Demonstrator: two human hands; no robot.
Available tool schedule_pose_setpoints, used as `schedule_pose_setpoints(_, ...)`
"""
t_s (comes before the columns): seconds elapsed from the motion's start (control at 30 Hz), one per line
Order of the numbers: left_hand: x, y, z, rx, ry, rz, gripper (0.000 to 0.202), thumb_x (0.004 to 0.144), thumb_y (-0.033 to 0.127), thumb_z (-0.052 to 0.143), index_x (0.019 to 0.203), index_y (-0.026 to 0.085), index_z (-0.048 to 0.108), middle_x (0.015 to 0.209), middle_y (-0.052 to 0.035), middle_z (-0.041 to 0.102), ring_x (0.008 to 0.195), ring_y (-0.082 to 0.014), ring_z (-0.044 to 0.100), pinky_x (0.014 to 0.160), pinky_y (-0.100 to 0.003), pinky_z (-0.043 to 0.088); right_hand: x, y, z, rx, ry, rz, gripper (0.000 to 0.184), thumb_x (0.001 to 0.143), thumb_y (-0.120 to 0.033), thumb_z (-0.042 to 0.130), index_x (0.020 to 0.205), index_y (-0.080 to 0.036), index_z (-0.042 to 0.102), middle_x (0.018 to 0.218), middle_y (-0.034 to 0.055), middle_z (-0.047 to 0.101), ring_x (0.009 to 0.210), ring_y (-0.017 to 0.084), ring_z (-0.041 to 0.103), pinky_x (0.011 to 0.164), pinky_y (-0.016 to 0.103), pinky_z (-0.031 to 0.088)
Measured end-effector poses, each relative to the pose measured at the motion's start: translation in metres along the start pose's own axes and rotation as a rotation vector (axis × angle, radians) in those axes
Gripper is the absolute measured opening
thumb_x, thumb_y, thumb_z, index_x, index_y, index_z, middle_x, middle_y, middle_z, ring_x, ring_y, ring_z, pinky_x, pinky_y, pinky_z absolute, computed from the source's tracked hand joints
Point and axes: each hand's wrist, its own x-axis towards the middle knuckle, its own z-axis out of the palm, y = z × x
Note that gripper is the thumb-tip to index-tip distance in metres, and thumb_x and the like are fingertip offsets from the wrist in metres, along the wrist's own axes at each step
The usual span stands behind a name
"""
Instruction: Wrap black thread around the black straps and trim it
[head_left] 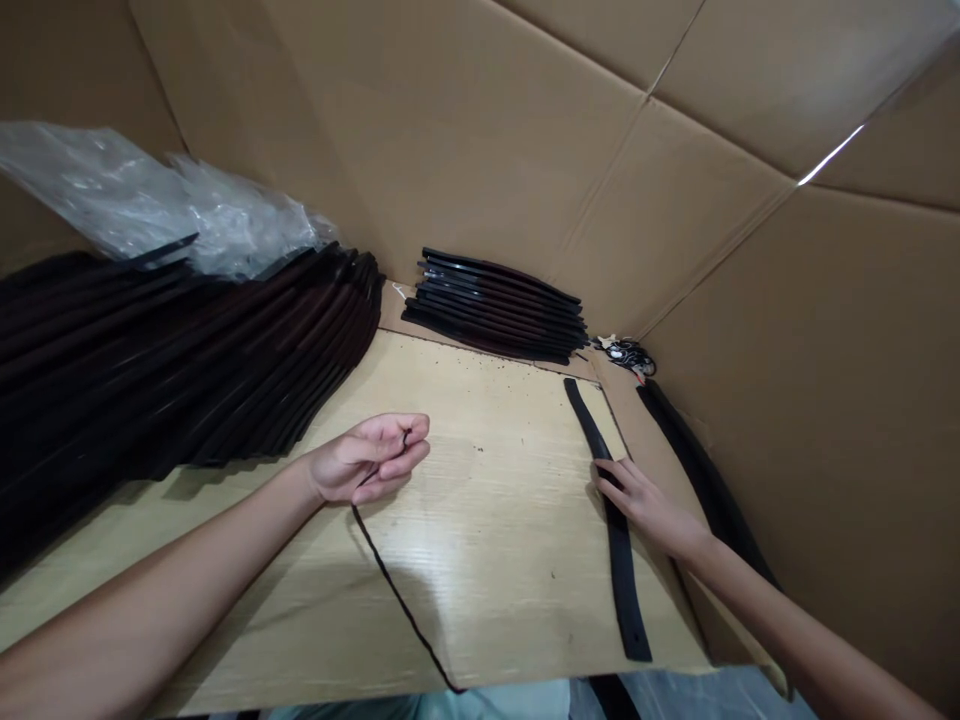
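Note:
My left hand lies over the pale wooden board, its fingers pinching a thin black cord. That cord trails down toward the board's near edge. My right hand is on a long, flat black strip, with its fingers curled around the strip's upper part. The strip lies lengthwise on the board, and a small hole shows near its lower end. Another black strip lies beyond my right hand, against the cardboard.
A large heap of dark strips covers the board's left side, with a clear plastic bag behind it. A neat black stack and a small wire tangle sit at the back. Cardboard walls surround everything.

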Motion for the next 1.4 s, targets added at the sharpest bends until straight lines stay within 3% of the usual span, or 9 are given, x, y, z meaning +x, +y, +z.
schedule_pose_setpoints(0.2,-0.002,-0.001,0.001,-0.053,-0.025,-0.002,0.024,0.085,0.029,0.062,0.079,0.02,0.041,0.057,0.0072,0.045,0.027,-0.0008,0.029,0.025,-0.01,0.021,0.002,-0.018,-0.033,0.131,0.058,-0.014,0.044,0.092,-0.005,0.034,0.129,-0.017,0.054,0.13,0.0177,0.057,0.123,0.029,0.053,0.098,0.045,0.048)
schedule_pose_setpoints(0.33,-0.002,0.001,-0.001,-0.086,-0.026,0.025,0.022,0.085,0.028,0.062,0.08,0.019,0.043,0.057,0.0069,0.046,0.027,-0.0012,0.03,0.025,-0.01,0.021,0.019,-0.072,-0.055,0.289,-0.03,-0.481,0.053,0.099,-0.034,0.038,0.15,-0.025,0.025,0.152,0.0024,0.038,0.143,0.02,0.028,0.118,0.042,0.024)
schedule_pose_setpoints(0.47,-0.003,0.002,-0.002,-0.097,-0.005,0.047,0.02,0.086,0.027,0.061,0.08,0.019,0.043,0.057,0.0069,0.046,0.027,-0.0014,0.029,0.025,-0.01,0.02,0.051,-0.118,-0.052,0.391,0.05,-0.81,0.057,0.099,-0.05,0.03,0.149,-0.022,0.027,0.155,-0.0064,0.029,0.147,0.015,0.008,0.121,0.039,0.0)
schedule_pose_setpoints(0.67,-0.002,0.001,0.002,-0.105,-0.011,0.031,0.02,0.086,0.028,0.061,0.08,0.019,0.044,0.057,0.0064,0.046,0.027,-0.0019,0.033,0.026,-0.01,0.023,0.12,-0.11,-0.03,0.398,0.117,-0.985,0.062,0.093,-0.058,0.04,0.145,-0.024,0.037,0.156,-0.0001,0.026,0.147,0.018,0.008,0.12,0.042,0.002)
schedule_pose_setpoints(0.83,0.0,-0.003,0.004,-0.109,-0.046,-0.018,0.019,0.085,0.028,0.063,0.08,0.019,0.045,0.057,0.0059,0.047,0.028,-0.0032,0.037,0.026,-0.011,0.025,0.189,-0.032,-0.028,0.163,-0.002,-0.608,0.062,0.095,-0.047,0.044,0.149,-0.024,0.026,0.157,0.003,0.026,0.146,0.02,0.017,0.119,0.046,0.008)
schedule_pose_setpoints(1.0,0.001,-0.001,0.006,-0.103,-0.042,-0.005,0.02,0.085,0.028,0.063,0.081,0.019,0.046,0.057,0.0062,0.048,0.029,-0.0033,0.038,0.027,-0.011,0.024,0.212,0.04,-0.05,0.021,0.06,-0.26,0.046,0.093,-0.017,0.045,0.139,-0.016,0.046,0.154,0.0118,0.032,0.145,0.029,0.02,0.117,0.056,0.007)
schedule_pose_setpoints(1.1,0.003,0.0,0.005,-0.093,-0.029,0.012,0.02,0.085,0.029,0.064,0.081,0.019,0.047,0.058,0.0063,0.047,0.03,-0.0025,0.036,0.027,-0.011,0.023,0.207,0.055,-0.061,0.195,0.098,-0.125,0.049,0.09,-0.008,0.043,0.138,-0.018,0.048,0.144,0.0111,0.049,0.141,0.027,0.031,0.115,0.055,0.015)
schedule_pose_setpoints(1.27,0.007,-0.005,0.003,-0.061,-0.021,0.016,0.02,0.084,0.029,0.065,0.082,0.018,0.048,0.059,0.0065,0.048,0.031,-0.0018,0.035,0.029,-0.012,0.022,0.198,0.056,-0.062,0.476,0.173,0.071,0.023,0.09,-0.023,0.053,0.099,-0.015,0.073,0.115,0.0162,0.07,0.131,0.032,0.045,0.109,0.051,0.029)
schedule_pose_setpoints(1.4,0.009,-0.006,0.005,-0.039,0.001,0.029,0.022,0.084,0.031,0.066,0.082,0.018,0.048,0.058,0.0068,0.046,0.032,-0.0021,0.033,0.031,-0.014,0.021,0.194,0.041,-0.059,0.69,0.268,0.235,0.057,0.099,-0.05,0.023,0.126,-0.013,0.056,0.096,0.0175,0.074,0.112,0.03,0.062,0.093,0.05,0.046)
